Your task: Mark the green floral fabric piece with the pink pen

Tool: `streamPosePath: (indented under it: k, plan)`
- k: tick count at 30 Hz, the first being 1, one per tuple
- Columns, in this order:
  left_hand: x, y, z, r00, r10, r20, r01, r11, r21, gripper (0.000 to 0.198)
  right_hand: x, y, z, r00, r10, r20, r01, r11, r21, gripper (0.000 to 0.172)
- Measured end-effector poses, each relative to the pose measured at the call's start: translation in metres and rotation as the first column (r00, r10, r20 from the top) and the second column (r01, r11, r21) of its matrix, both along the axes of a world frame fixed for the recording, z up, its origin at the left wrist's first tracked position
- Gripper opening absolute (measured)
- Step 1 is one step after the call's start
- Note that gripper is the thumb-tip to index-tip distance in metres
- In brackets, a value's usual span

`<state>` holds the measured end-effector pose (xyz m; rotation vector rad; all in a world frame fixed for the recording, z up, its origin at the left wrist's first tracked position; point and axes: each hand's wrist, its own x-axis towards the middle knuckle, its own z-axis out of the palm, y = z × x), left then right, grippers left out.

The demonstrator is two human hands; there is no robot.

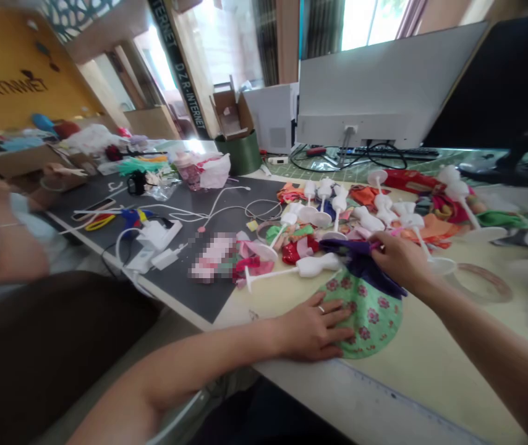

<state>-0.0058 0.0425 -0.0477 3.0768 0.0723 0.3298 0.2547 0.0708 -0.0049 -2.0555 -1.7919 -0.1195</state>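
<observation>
My left hand (313,327) lies flat, fingers stretched out, on the hem of a green doll dress with pink flowers (371,315) spread on the yellowish table top (431,364). My right hand (398,259) is closed in a pinch on a dark purple cloth piece (359,250) at the top of that dress. A white plastic doll torso on a stick (313,266) lies just left of the purple cloth. Behind it lie several more white doll stands (338,207) among coloured doll clothes.
A white monitor back (379,86) stands behind the pile. On the dark mat (185,278) lie white chargers and cables (157,238). Another person's arm (8,247) rests at the left. A clear tape ring (481,281) lies at the right, and a green bin (240,151) stands at the back.
</observation>
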Motion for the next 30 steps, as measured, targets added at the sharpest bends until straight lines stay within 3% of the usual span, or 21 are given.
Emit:
streamPosePath:
  k: [5, 8, 9, 11, 14, 20, 30]
  plan:
    - [-0.013, -0.007, 0.005, 0.998, -0.058, 0.003, 0.058, 0.993, -0.107, 0.043, 0.016, -0.008, 0.018, 0.969, -0.164, -0.185, 0.191, 0.972, 0.137, 0.022]
    - [-0.020, -0.008, 0.007, 0.999, -0.032, 0.043, 0.038, 0.990, -0.139, 0.043, 0.009, -0.043, 0.019, 0.972, -0.100, -0.213, 0.142, 0.972, 0.189, 0.019]
    - [-0.022, -0.008, 0.007, 0.999, -0.003, 0.052, 0.011, 0.990, -0.140, 0.042, 0.002, -0.058, 0.015, 0.977, 0.066, -0.201, -0.028, 0.983, 0.184, 0.015]
    - [-0.024, -0.004, 0.005, 0.996, 0.064, 0.059, -0.055, 0.989, -0.134, 0.038, -0.014, -0.090, 0.003, 0.909, 0.408, -0.083, -0.401, 0.912, 0.090, 0.014]
    - [-0.028, 0.003, 0.002, 0.992, 0.108, 0.062, -0.099, 0.986, -0.134, 0.034, -0.036, -0.133, -0.017, 0.801, 0.588, 0.112, -0.593, 0.806, 0.004, 0.018]
    - [-0.038, 0.009, 0.001, 0.983, 0.120, 0.140, -0.100, 0.984, -0.144, 0.032, -0.048, -0.174, -0.026, 0.825, 0.556, 0.100, -0.560, 0.828, 0.020, 0.018]
    - [-0.041, 0.008, 0.022, 0.990, 0.046, 0.136, -0.016, 0.977, -0.214, 0.023, -0.052, -0.183, -0.019, 0.822, 0.569, 0.014, -0.568, 0.819, 0.079, 0.021]
